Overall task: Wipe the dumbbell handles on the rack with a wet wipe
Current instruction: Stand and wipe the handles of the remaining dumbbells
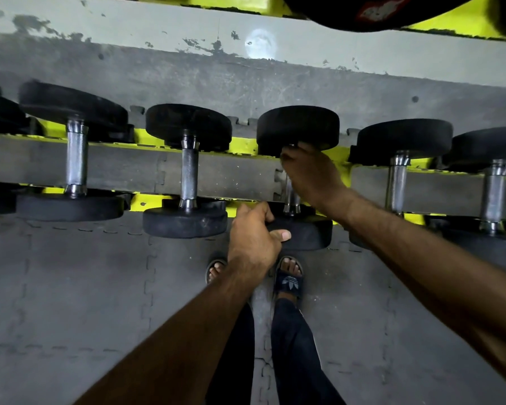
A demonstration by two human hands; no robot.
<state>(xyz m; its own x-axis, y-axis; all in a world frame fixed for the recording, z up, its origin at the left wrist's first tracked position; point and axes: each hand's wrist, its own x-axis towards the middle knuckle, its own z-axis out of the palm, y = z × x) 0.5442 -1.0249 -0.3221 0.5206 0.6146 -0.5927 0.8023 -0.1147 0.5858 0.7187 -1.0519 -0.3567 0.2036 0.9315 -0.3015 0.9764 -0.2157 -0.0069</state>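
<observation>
Dumbbell handles [189, 173] of knurled chrome steel lie in a row across the yellow-painted steel rack [241, 145], each between two round black rubber heads. Read the scene outward from your own position.

1. Nearest you, your legs in dark trousers [292, 331] stand on the grey interlocking foam floor mat [85, 287], with your feet in dark slide sandals [288, 280].

2. Your left hand [254, 232] grips the near rubber head [307, 233] of the third dumbbell from the left. The fingers curl over its upper rim and the thumb lies along its edge face.

3. Your right hand [310, 176] closes round the gripped handle [291, 201] of that same dumbbell. The fingers wrap the upper part of the bar and the fingertips reach the far rubber head [298, 127]. Only the lower end of the bar shows beneath your palm (whether a wet wipe sits inside the grip cannot be told, as the hand hides it).

4. The remaining four handles, two to the left and two to the right, rest untouched on the rack rails.

5. Beyond the rack the grey mat continues to a pale scuffed concrete strip [158, 30]. A second yellow frame [216, 2] crosses the top edge.
</observation>
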